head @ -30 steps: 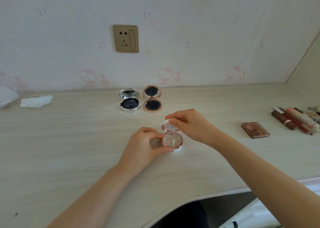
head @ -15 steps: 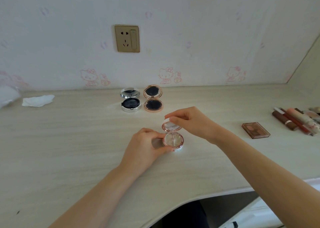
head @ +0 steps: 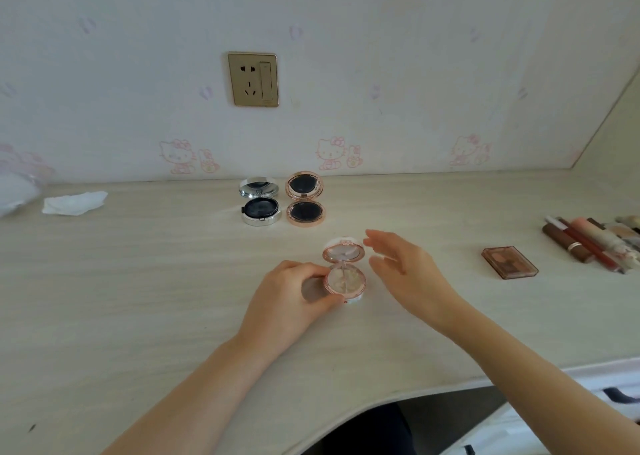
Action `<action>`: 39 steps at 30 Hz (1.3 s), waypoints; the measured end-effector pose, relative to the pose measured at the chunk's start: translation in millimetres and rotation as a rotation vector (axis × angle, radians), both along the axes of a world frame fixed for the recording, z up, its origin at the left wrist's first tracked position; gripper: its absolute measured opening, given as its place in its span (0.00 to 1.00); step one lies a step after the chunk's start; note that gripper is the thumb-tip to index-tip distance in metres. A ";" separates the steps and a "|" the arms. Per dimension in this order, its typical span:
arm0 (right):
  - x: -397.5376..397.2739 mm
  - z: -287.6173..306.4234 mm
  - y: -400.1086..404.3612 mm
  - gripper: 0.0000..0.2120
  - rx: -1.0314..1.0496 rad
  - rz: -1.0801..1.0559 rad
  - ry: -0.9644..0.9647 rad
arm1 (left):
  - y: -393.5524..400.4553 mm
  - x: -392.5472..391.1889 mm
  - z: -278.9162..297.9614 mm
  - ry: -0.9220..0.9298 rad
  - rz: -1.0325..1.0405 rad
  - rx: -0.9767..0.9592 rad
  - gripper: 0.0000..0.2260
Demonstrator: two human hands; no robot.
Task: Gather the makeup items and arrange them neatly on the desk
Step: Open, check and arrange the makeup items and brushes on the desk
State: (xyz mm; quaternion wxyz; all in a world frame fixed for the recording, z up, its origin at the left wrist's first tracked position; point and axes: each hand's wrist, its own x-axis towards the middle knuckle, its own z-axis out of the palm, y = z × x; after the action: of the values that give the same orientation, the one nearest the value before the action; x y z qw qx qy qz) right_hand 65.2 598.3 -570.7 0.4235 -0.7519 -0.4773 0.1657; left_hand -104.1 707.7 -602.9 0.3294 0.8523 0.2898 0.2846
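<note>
On desk (head: 138, 281), open rose-gold compact (head: 344, 269)

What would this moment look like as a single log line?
left hand: holds open compact | right hand: open, beside lid, apart | two open compacts at wall

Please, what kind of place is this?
Probably a bedroom dressing desk at home: cartoon-cat wallpaper with a wall socket, open makeup compacts and a row of lip products on a pale wooden desk.
</note>
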 end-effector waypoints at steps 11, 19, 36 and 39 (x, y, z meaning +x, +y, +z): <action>-8.7 -30.4 4.6 0.41 -0.039 0.047 -0.222 | 4.4 18.9 -6.3 0.118 0.026 0.158 0.16; 34.9 -20.7 44.5 0.37 -0.002 -0.038 -0.122 | 24.4 64.1 5.8 0.200 0.054 0.385 0.13; 81.7 -19.7 98.5 0.36 -0.022 -0.019 -0.085 | 65.9 101.6 0.6 0.516 -0.030 0.709 0.28; 83.9 -21.2 103.2 0.35 -0.017 -0.013 -0.113 | 68.5 103.3 -2.0 0.554 -0.023 0.697 0.32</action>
State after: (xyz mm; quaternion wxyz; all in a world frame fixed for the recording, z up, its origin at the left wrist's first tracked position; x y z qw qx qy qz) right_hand 149.1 701.6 -592.0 0.3904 -0.7668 -0.4940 0.1244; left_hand -0.7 776.2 -604.8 -0.0647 0.9597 0.2444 0.1224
